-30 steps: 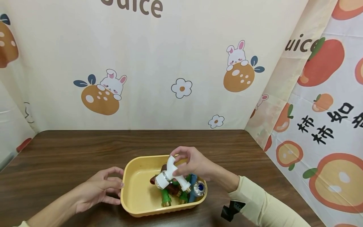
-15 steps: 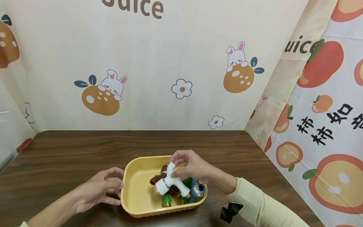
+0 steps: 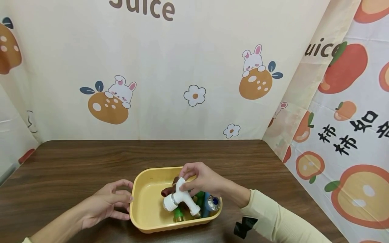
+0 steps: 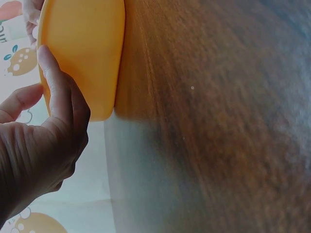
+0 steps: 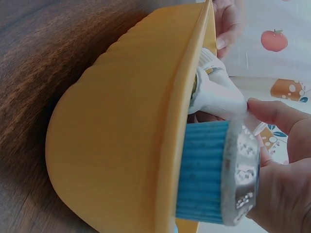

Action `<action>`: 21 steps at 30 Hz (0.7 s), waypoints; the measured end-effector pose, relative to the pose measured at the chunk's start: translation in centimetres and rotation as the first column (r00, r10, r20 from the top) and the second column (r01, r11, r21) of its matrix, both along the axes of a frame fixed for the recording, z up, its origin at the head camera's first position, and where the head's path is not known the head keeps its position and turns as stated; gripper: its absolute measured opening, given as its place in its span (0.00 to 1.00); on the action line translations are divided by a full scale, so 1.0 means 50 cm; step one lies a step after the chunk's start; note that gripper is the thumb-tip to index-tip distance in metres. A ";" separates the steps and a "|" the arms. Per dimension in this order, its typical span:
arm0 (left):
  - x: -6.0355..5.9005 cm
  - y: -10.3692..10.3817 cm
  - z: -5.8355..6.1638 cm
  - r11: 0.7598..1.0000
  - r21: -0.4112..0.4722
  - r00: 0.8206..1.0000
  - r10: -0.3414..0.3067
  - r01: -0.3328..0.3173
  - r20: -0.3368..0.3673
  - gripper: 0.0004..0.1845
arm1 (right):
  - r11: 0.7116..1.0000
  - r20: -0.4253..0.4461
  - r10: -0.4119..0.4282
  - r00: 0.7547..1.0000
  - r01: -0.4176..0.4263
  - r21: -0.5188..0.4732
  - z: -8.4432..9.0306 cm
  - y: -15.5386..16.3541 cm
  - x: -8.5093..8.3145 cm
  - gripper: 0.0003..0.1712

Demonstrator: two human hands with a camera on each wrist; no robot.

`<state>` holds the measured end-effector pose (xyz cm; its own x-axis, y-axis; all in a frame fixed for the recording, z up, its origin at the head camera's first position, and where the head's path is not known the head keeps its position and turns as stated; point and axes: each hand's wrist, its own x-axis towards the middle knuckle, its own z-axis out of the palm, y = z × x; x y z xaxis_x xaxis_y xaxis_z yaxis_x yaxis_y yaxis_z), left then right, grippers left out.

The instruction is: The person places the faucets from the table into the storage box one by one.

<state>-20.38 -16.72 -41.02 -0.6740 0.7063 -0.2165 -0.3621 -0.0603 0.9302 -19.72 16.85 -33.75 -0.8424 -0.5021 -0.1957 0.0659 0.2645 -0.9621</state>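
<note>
My right hand (image 3: 202,179) pinches a white plastic tap (image 3: 183,195) between thumb and fingers, low over the right half of a yellow basin (image 3: 146,206). Its white knob points left and its spout slants down to the right. Under and around it lie green taps (image 3: 178,213), brown taps (image 3: 167,192) and a blue tap (image 3: 211,203) with a silver-capped handle. My left hand (image 3: 106,204) has loosely bent fingers, their tips resting against the basin's left edge. In the right wrist view the blue ribbed handle (image 5: 204,170) stands up past the rim.
The basin stands on a dark wood-grain table (image 3: 91,158) near its front. A printed cloth (image 3: 164,67) with bunnies and fruit hangs behind, and another printed cloth (image 3: 349,141) hangs at the right. The basin's left half shows bare floor.
My right hand has lowered slightly and shifted a little left with the white tap, which sits lower over the other taps. My left hand stays at the basin's edge.
</note>
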 end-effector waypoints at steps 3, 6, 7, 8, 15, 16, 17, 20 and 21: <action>0.000 0.000 0.001 1.000 -0.004 1.000 0.001 -0.001 0.002 0.18 | 1.000 -0.006 0.014 1.000 -0.014 0.016 0.001 -0.003 0.000 0.11; 0.000 0.001 0.001 1.000 -0.005 1.000 0.004 -0.004 0.002 0.18 | 1.000 0.003 0.020 1.000 -0.020 0.022 0.000 -0.005 -0.001 0.10; 0.000 0.001 0.000 1.000 -0.004 1.000 0.004 -0.004 0.002 0.18 | 1.000 0.006 0.020 1.000 -0.021 0.022 -0.001 -0.006 -0.001 0.09; -0.001 0.001 0.000 1.000 0.000 1.000 0.003 -0.003 0.001 0.18 | 1.000 0.011 0.021 1.000 -0.021 0.020 -0.002 -0.006 -0.002 0.09; -0.002 0.000 -0.001 0.999 0.029 1.000 -0.018 0.018 -0.004 0.17 | 1.000 0.048 0.025 0.999 -0.026 0.017 -0.002 -0.003 -0.004 0.07; -0.002 0.000 -0.002 0.999 0.031 1.000 -0.019 0.019 -0.005 0.17 | 1.000 0.055 0.024 0.998 -0.025 0.018 -0.001 -0.003 -0.004 0.06; -0.003 0.000 -0.002 0.999 0.031 1.000 -0.018 0.018 -0.005 0.17 | 0.999 0.060 0.022 0.998 -0.024 0.023 0.000 -0.003 -0.004 0.06; -0.002 0.000 -0.003 1.000 0.023 1.000 -0.012 0.012 -0.001 0.17 | 0.999 0.070 0.015 0.997 -0.018 0.043 0.001 -0.003 -0.004 0.08; -0.002 0.000 -0.003 1.000 0.019 1.000 -0.010 0.010 0.000 0.17 | 0.999 0.073 0.013 0.997 -0.017 0.052 0.002 -0.003 -0.004 0.09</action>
